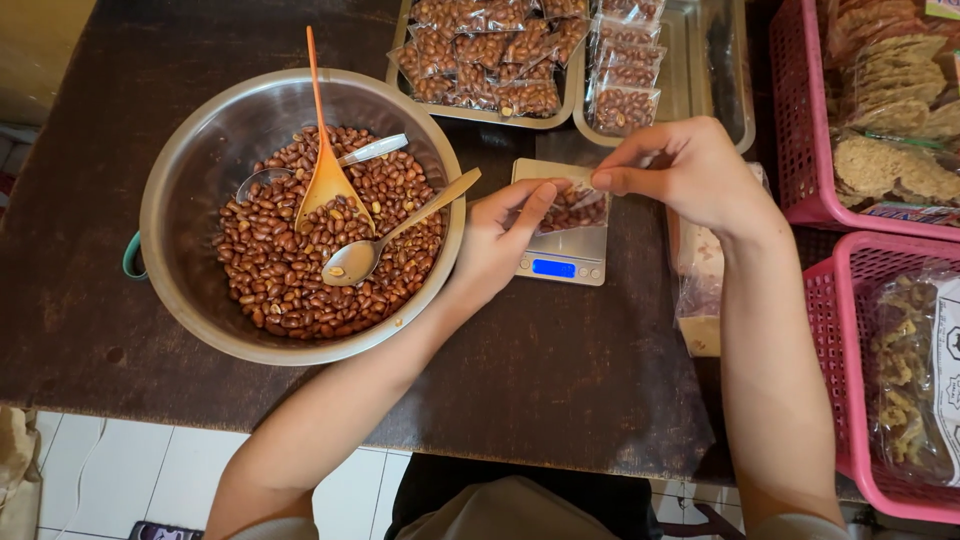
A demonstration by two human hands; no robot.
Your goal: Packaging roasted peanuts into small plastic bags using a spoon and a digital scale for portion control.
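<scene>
A small clear plastic bag of brown peanuts (574, 209) sits over a little silver digital scale (562, 262) with a blue lit display. My left hand (497, 236) pinches the bag's left top edge. My right hand (686, 170) pinches its right top edge from the far side. To the left stands a large steel bowl (190, 165) full of roasted peanuts. In the bowl lie an orange plastic spoon (326, 178), a metal spoon (358, 256) and a third spoon (362, 155).
Two steel trays (692, 75) at the back hold several filled peanut bags. Pink plastic baskets (806, 150) with packed crackers and snacks stand at the right. A stack of empty clear bags (699, 290) lies right of the scale. The dark wooden table's (560, 390) near edge borders white floor tiles.
</scene>
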